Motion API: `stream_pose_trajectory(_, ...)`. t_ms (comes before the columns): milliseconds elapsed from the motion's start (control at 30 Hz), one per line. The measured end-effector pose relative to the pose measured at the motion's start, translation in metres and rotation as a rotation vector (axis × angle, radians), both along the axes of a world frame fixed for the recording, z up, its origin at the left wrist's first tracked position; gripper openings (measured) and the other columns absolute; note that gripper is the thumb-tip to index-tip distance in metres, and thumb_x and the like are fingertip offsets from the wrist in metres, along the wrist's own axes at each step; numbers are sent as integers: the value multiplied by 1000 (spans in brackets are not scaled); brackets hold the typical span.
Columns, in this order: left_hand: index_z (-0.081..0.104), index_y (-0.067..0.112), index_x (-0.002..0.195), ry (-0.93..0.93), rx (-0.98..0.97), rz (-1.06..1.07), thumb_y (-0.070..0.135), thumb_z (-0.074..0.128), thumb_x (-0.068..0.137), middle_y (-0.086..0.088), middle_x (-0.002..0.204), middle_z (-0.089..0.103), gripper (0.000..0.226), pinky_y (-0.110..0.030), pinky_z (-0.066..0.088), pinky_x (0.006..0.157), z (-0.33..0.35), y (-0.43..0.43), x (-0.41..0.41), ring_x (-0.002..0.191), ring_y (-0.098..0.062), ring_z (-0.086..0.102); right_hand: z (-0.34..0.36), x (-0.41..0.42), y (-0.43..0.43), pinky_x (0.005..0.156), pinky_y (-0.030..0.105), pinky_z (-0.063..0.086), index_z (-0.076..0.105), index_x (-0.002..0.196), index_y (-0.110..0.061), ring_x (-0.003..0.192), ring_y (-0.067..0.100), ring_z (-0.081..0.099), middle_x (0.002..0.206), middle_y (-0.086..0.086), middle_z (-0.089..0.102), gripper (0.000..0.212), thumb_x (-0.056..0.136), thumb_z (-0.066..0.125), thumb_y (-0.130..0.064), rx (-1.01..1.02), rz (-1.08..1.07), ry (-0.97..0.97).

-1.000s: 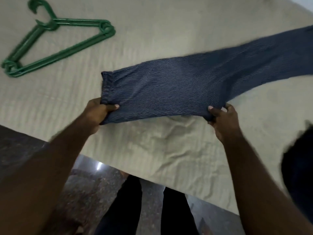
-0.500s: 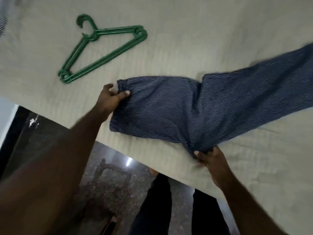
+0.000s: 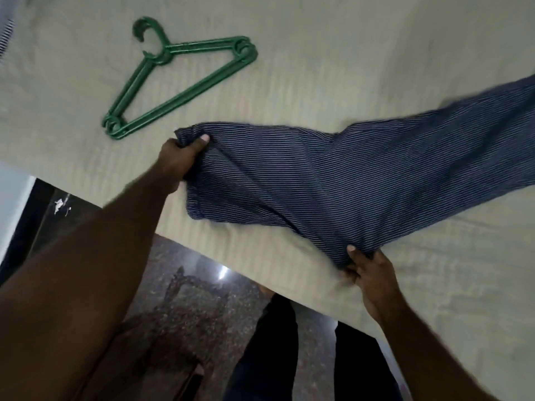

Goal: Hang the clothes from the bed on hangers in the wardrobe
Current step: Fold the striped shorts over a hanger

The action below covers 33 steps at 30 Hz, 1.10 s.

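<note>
Navy trousers with thin white stripes point(image 3: 333, 180) lie across the beige bed point(image 3: 318, 68), their legs running off to the right edge. My left hand point(image 3: 181, 157) grips the waistband end at the left, thumb on top of the cloth. My right hand point(image 3: 367, 273) pinches a fold of the trousers near the bed's front edge. A pair of green plastic hangers point(image 3: 179, 79), stacked one on the other, lies on the bed beyond my left hand, apart from the trousers.
The bed's front edge runs diagonally from left to lower right. Below it is dark speckled floor point(image 3: 185, 308), with my dark-clad legs point(image 3: 266, 351) standing on it. A striped cloth edge point(image 3: 5, 36) shows at the far left.
My left hand closed its grip on the waistband and bunched it. The trousers were pulled toward the bed's front edge and creased diagonally. The view shifted, so the hangers appear further right.
</note>
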<state>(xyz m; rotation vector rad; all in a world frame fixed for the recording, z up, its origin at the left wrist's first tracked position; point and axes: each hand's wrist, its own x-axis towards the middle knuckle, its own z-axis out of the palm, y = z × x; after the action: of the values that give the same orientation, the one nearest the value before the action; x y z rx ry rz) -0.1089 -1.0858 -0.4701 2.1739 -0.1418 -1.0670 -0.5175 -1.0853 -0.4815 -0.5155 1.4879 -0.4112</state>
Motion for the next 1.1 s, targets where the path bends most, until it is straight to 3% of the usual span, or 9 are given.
stream_pose_trajectory(100, 64, 19, 118, 106, 17, -71, 52, 79, 73, 5, 105, 71, 58, -28, 55, 72, 6, 11, -14, 90, -11, 69, 3, 0, -3, 65, 36, 51, 59, 105, -18, 77, 19, 61, 98, 0, 68, 14, 95, 59, -8, 53, -8, -13)
stream_pose_trajectory(200, 63, 15, 115, 132, 36, -156, 26, 81, 77, 5, 102, 69, 43, -27, 55, 74, 4, 29, -23, 89, -9, 66, 3, 1, -8, 67, 37, 52, 60, 104, -20, 80, 22, 59, 100, 2, 67, 13, 96, 58, -9, 88, -25, 30)
stream_pose_trajectory(400, 64, 12, 112, -83, -44, -95, 17, 82, 76, 9, 95, 68, 41, -20, 55, 72, 3, 74, 0, 85, -8, 66, 11, 4, -4, 63, 33, 49, 59, 92, -14, 64, 20, 66, 77, 6, 70, 5, 96, 60, -17, 125, 19, 44)
stream_pose_trajectory(533, 49, 11, 129, -162, 149, -215, 44, 86, 67, -4, 121, 63, 79, -38, 52, 92, -5, 94, -1, 107, -21, 63, 15, -2, -7, 54, 44, 52, 59, 69, -8, 49, 25, 59, 59, 12, 62, 37, 92, 61, -36, -270, 80, 585)
stream_pose_trajectory(633, 30, 11, 144, -534, 198, -248, 66, 72, 71, -14, 140, 44, 101, -46, 42, 104, 0, 80, -7, 127, -31, 46, 25, 13, -36, 55, 38, 49, 56, 65, -9, 57, 34, 58, 59, 13, 59, 46, 93, 55, -45, -556, 257, 660)
stream_pose_trajectory(767, 39, 10, 143, -913, 59, -612, 53, 55, 89, -18, 139, 46, 71, -48, 31, 108, 13, 22, -25, 130, -34, 41, 15, 58, -98, 65, 25, 38, 65, 92, -9, 77, 23, 59, 85, 5, 68, 26, 98, 56, -33, -718, 653, 686)
stream_pose_trajectory(867, 36, 13, 146, -899, 113, -970, 48, 52, 93, -15, 146, 41, 65, -53, 16, 116, 2, -31, -44, 138, -30, 33, -9, 71, -123, 91, 33, 44, 57, 129, -11, 110, 28, 60, 118, 10, 66, 38, 98, 55, -32, -702, 909, 676)
stream_pose_trajectory(933, 36, 12, 145, -769, 196, -1110, 44, 55, 93, -16, 144, 41, 64, -52, 23, 113, -10, -60, -52, 135, -33, 35, -20, 68, -128, 102, 40, 43, 49, 140, -11, 121, 29, 54, 130, 11, 59, 46, 99, 53, -32, -694, 1043, 680)
stream_pose_trajectory(1100, 56, 12, 121, -683, 277, -1020, 27, 61, 92, -18, 125, 58, 33, -48, 34, 100, -21, -82, -44, 119, -37, 49, -7, 44, -97, 98, 25, 39, 60, 123, -9, 112, 23, 56, 121, 11, 62, 31, 95, 59, -22, -886, 685, 575)
